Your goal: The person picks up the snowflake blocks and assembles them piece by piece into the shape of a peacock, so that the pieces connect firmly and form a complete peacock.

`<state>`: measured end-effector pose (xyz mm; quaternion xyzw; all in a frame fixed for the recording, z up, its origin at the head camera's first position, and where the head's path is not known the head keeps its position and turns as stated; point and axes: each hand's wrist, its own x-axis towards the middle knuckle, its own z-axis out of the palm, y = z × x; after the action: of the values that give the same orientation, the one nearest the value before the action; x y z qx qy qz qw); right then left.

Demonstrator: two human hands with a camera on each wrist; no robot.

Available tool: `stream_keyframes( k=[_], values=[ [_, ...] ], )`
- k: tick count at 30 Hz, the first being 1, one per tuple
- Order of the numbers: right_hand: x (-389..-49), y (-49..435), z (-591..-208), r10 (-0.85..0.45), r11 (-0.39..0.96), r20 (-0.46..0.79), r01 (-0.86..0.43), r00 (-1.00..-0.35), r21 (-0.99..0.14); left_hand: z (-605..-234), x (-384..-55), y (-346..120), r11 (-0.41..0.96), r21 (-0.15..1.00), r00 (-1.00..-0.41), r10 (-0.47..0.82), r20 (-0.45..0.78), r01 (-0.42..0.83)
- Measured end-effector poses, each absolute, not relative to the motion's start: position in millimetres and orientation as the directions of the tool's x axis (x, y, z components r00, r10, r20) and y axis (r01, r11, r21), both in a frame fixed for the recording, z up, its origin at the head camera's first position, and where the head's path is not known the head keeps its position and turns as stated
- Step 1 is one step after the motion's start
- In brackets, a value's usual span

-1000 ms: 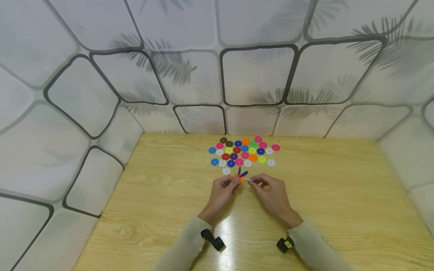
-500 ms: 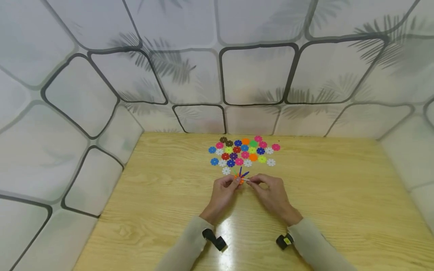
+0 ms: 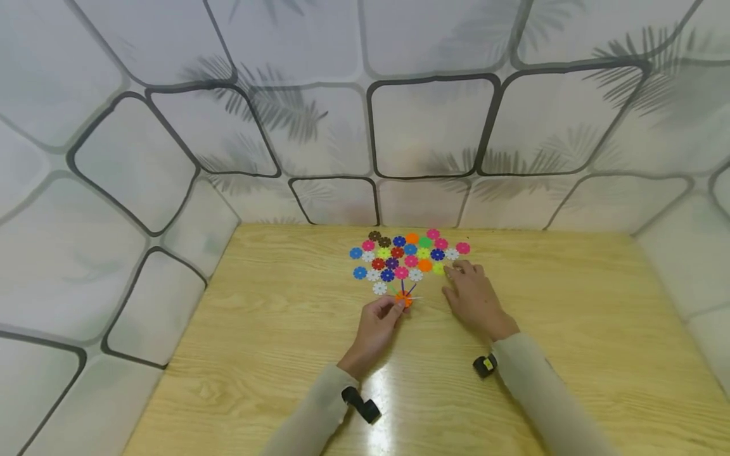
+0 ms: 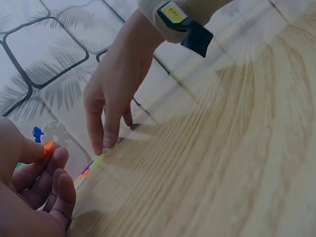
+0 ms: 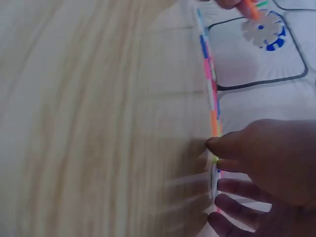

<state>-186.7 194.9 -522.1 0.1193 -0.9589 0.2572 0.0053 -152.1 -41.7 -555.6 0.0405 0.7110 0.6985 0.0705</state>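
My left hand (image 3: 375, 326) pinches an orange notched building disc (image 3: 403, 299) between thumb and fingers, just above the table. Out of its edge stick dark blue discs (image 3: 412, 289), a green one, and a white disc (image 4: 55, 132) on the right side. My right hand (image 3: 474, 301) is over the right front of the spread of loose discs, its fingers reaching down. Its thumb and index fingertips are right at a yellow disc (image 3: 438, 268) that lies flat on the table. The fingers partly cover that disc and hide the white one beside it.
Several loose notched discs in many colours, such as a pink disc (image 3: 463, 248) and a light blue disc (image 3: 360, 273), lie flat in rows on the wooden table (image 3: 274, 316). A patterned wall (image 3: 433, 126) stands behind the table, and another at its left.
My right hand has let go of the white disc, now fixed to the orange one, and has moved forward and right to the yellow disc. My left hand has stayed about in place.
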Motion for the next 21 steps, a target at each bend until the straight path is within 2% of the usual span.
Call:
stream_keyframes(
  k=[3,9,12,16,21],
  values=[
    [-190,198,-521,-0.208,0.842,0.046,-0.202,-0.977,-0.501,-554,-150,-41,-0.003,0.999,-0.985,0.166,-0.049,-0.051],
    [-184,205,-516,-0.133,0.740,-0.050,-0.066,-0.990,-0.669,-556,-152,-43,-0.009,0.997,-0.986,0.153,-0.072,-0.075],
    [-179,210,-517,-0.126,0.707,-0.074,-0.038,-0.989,-0.706,-557,-153,-44,-0.016,0.996,-0.986,0.144,-0.084,-0.087],
    [-166,210,-521,-0.115,0.665,-0.037,-0.049,-0.993,-0.745,-557,-154,-45,-0.020,0.995,-0.987,0.135,-0.093,-0.096],
    [-148,189,-526,-0.122,0.507,0.062,-0.116,-0.991,-0.854,-556,-154,-44,-0.034,0.994,-0.989,0.109,-0.098,-0.102]
  ],
)
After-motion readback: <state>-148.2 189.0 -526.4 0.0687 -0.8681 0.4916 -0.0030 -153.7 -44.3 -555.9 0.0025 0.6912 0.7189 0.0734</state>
